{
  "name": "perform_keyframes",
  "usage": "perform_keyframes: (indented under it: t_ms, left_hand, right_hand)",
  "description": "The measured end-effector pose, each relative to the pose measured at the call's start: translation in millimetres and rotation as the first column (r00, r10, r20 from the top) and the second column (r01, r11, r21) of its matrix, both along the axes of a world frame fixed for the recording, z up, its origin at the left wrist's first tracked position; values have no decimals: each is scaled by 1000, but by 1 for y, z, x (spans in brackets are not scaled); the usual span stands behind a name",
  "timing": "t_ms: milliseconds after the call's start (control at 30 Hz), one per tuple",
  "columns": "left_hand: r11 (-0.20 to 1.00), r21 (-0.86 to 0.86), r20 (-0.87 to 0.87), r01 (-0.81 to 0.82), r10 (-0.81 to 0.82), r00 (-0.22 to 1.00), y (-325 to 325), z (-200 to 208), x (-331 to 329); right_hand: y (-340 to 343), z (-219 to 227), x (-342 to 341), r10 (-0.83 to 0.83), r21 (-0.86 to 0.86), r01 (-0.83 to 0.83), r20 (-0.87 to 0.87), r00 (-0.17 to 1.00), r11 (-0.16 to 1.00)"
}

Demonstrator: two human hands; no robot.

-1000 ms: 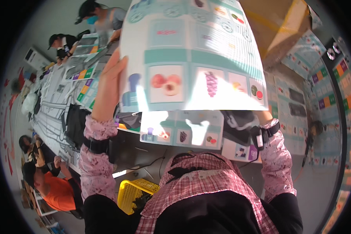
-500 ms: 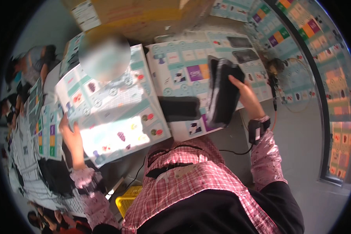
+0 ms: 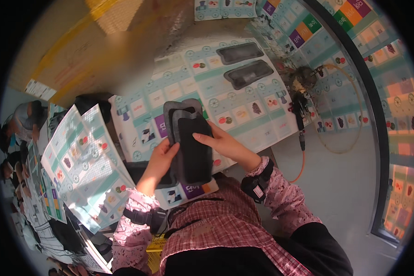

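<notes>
Several flat black pads with rounded corners and grey rims (image 3: 193, 152) are held as a loose stack over the worktable, in front of my apron. On the stack's left edge, my left hand (image 3: 157, 166) grips with the thumb on top. From the other side my right hand (image 3: 225, 146) grips it, thumb lying across the black face. Another dark pad (image 3: 137, 171) lies partly hidden beneath my left hand. Farther back, two similar dark pads, an upper one (image 3: 239, 54) and a lower one (image 3: 248, 74), rest on the printed table covering (image 3: 244, 133).
A loose printed sheet (image 3: 85, 170) slants off the table's left side. Behind stands a large cardboard box (image 3: 92, 60). At the right edge hang a black-handled tool (image 3: 300, 115) and an orange cord (image 3: 302, 161). A yellow basket (image 3: 155, 253) sits below; other people are at far left.
My left hand has let go of the printed sheet and taken hold of the pads. My right hand has brought the stack inward to the left. The view has turned.
</notes>
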State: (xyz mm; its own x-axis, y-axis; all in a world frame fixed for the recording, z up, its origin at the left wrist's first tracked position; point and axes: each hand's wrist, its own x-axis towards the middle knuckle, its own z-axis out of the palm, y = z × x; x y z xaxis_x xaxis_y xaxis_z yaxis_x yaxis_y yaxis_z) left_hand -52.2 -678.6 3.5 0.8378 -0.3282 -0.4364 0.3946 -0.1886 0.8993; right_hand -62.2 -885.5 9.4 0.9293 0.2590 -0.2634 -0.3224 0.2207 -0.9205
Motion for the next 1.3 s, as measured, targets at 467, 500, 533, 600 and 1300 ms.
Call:
perform_keyframes:
  t_ms: [467,500,533,600,1300]
  left_hand:
    - [961,276,313,-4,-86,946,-140,-69,157]
    - [981,192,160,-6,-26,987,-149,-75,168]
    - [980,200,162,-6,-27,986,-156,-87,182]
    - [980,192,386,-43,-35,922,-169,-108,211]
    - [975,91,-375,201,-154,914,-212,-86,134]
  right_hand:
    - [-180,-146,104,-515,349,672,-446,732,653]
    - [-174,-142,102,-534,321,680,-437,724,659]
    - [-169,-138,101,-553,293,688,-426,716,664]
    - [-161,-122,103,-544,261,683,-442,713,682]
    - [-174,-122,132,-465,-105,468,-425,777,878]
